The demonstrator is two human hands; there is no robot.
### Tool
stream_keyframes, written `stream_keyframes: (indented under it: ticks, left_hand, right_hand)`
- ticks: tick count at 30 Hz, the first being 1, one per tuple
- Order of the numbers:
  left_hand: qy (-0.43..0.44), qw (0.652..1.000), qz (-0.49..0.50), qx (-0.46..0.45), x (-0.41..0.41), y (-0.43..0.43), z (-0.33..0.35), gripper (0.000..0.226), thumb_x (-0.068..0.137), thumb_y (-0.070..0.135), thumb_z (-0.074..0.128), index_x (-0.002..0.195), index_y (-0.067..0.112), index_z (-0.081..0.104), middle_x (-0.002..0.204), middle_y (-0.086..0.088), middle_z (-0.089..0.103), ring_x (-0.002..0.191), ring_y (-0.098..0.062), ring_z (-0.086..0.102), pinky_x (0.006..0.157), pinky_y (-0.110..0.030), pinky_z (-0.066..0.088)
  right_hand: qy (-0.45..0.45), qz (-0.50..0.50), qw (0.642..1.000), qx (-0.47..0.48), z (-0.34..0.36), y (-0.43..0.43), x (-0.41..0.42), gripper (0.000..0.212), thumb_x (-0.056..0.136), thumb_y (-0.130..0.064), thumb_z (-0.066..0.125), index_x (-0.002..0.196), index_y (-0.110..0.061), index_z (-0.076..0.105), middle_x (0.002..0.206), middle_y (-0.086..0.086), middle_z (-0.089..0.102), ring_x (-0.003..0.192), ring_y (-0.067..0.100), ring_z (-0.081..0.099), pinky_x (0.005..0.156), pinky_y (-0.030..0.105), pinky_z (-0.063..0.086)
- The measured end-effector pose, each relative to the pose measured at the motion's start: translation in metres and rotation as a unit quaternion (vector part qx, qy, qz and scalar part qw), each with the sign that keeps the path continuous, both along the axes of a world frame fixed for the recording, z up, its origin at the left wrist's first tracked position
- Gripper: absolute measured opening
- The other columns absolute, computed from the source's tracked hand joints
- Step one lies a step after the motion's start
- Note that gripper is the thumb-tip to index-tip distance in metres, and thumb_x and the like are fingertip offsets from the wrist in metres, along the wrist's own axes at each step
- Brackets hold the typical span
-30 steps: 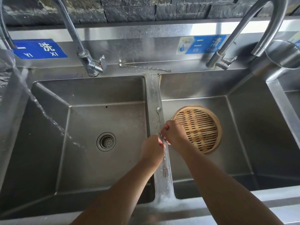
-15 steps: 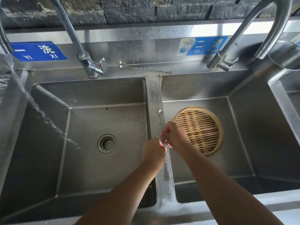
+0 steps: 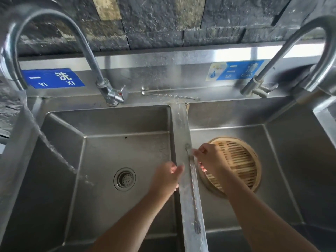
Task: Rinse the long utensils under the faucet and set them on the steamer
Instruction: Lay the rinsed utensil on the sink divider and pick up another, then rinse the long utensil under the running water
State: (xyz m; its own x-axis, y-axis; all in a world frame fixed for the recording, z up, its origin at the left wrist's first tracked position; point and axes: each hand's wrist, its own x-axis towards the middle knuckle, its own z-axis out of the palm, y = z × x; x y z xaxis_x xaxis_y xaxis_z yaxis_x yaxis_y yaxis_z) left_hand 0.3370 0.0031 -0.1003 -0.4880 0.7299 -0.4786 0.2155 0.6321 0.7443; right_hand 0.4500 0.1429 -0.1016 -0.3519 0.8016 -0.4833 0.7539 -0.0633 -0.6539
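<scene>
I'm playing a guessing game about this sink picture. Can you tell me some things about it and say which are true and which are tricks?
1. The bamboo steamer sits in the sink basin on the right. True.
2. A long twisted utensil lies along the divider between the two basins. True.
3. The left hand is gripping the utensil. False: it is open beside the divider; only the right hand touches the utensil, near its spoon end.
4. Utensils are already lying on the steamer. False: only its slats show.
5. Water streams from the left faucet into the left basin. True.
6. The drain is in the right basin. False: it is in the left one.
</scene>
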Motion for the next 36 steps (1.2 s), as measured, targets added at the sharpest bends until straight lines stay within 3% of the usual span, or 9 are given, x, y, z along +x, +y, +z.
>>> stream_keyframes:
  ticks: [4,7,12,16,18,22,31,33,36]
  left_hand:
    - [0.035,0.994,0.079,0.065,-0.069,0.053,0.004,0.027,0.093,0.034,0.062,0.090,0.007,0.061,0.077,-0.019,0.071,0.071,-0.036,0.070,0.071,-0.052,0.058]
    - [-0.011,0.981,0.171,0.089,-0.111,0.092,0.007,0.026,0.087,0.037,0.068,0.087,0.011,0.062,0.075,-0.013,0.070,0.069,-0.032,0.070,0.073,-0.055,0.060]
    - [-0.015,0.966,0.246,0.075,-0.158,0.139,-0.001,0.034,0.082,0.043,0.066,0.070,0.014,0.054,0.078,-0.012,0.066,0.082,-0.040,0.071,0.077,-0.051,0.061]
    - [-0.197,0.907,0.367,0.059,-0.180,0.159,-0.018,0.038,0.084,0.039,0.073,0.093,0.005,0.058,0.093,-0.018,0.062,0.075,-0.034,0.069,0.057,-0.041,0.061]
    - [-0.243,0.881,0.400,0.065,-0.183,0.165,-0.027,0.033,0.086,0.034,0.072,0.094,0.006,0.057,0.093,-0.018,0.059,0.071,-0.032,0.067,0.055,-0.040,0.059]
    - [-0.240,0.873,0.415,0.089,-0.182,0.174,-0.042,0.031,0.090,0.029,0.069,0.099,0.003,0.057,0.098,-0.019,0.059,0.073,-0.032,0.065,0.059,-0.042,0.059]
    - [-0.263,0.849,0.443,0.115,-0.182,0.180,-0.044,0.032,0.092,0.024,0.067,0.109,0.002,0.050,0.106,-0.021,0.056,0.079,-0.033,0.067,0.055,-0.036,0.058]
    - [-0.269,0.848,0.441,0.117,-0.183,0.181,-0.043,0.028,0.093,0.021,0.066,0.104,0.002,0.050,0.103,-0.020,0.056,0.080,-0.034,0.067,0.058,-0.039,0.059]
    - [-0.272,0.862,0.416,0.097,-0.184,0.178,-0.041,0.038,0.092,0.026,0.067,0.116,0.000,0.052,0.105,-0.019,0.060,0.088,-0.034,0.064,0.071,-0.050,0.059]
  right_hand:
    - [0.049,-0.001,0.998,0.032,0.018,0.035,-0.045,0.020,0.088,-0.025,0.064,0.071,-0.015,0.063,0.060,0.001,0.069,0.057,0.023,0.065,0.065,0.046,0.059]
    - [0.057,0.033,0.995,0.069,0.031,0.065,-0.085,0.016,0.087,-0.021,0.062,0.073,-0.016,0.065,0.063,0.001,0.071,0.060,0.021,0.069,0.069,0.041,0.060]
    - [0.024,0.126,0.980,0.155,0.031,0.119,-0.145,0.013,0.090,-0.019,0.062,0.099,-0.014,0.071,0.099,0.009,0.074,0.091,0.029,0.069,0.083,0.038,0.057]
    - [-0.025,0.187,0.950,0.250,0.016,0.148,-0.170,0.020,0.089,-0.011,0.058,0.106,-0.014,0.068,0.109,0.010,0.067,0.099,0.030,0.064,0.076,0.029,0.047]
    - [-0.054,0.227,0.931,0.281,0.009,0.157,-0.179,0.023,0.087,-0.008,0.056,0.107,-0.013,0.066,0.110,0.010,0.064,0.103,0.032,0.062,0.079,0.032,0.050]
    - [-0.109,0.270,0.905,0.311,-0.001,0.167,-0.189,0.022,0.087,-0.007,0.056,0.107,-0.010,0.064,0.107,0.013,0.060,0.102,0.037,0.061,0.083,0.044,0.055]
    - [-0.164,0.332,0.870,0.325,0.001,0.170,-0.196,0.015,0.091,0.000,0.053,0.102,-0.004,0.063,0.107,0.017,0.065,0.103,0.039,0.065,0.073,0.039,0.047]
    - [-0.165,0.330,0.871,0.326,0.006,0.166,-0.193,0.016,0.090,0.001,0.051,0.103,-0.002,0.060,0.108,0.019,0.064,0.102,0.039,0.064,0.074,0.040,0.047]
    - [-0.175,0.316,0.876,0.321,0.013,0.155,-0.182,0.015,0.090,0.000,0.048,0.101,-0.004,0.057,0.107,0.019,0.066,0.099,0.040,0.066,0.070,0.037,0.043]
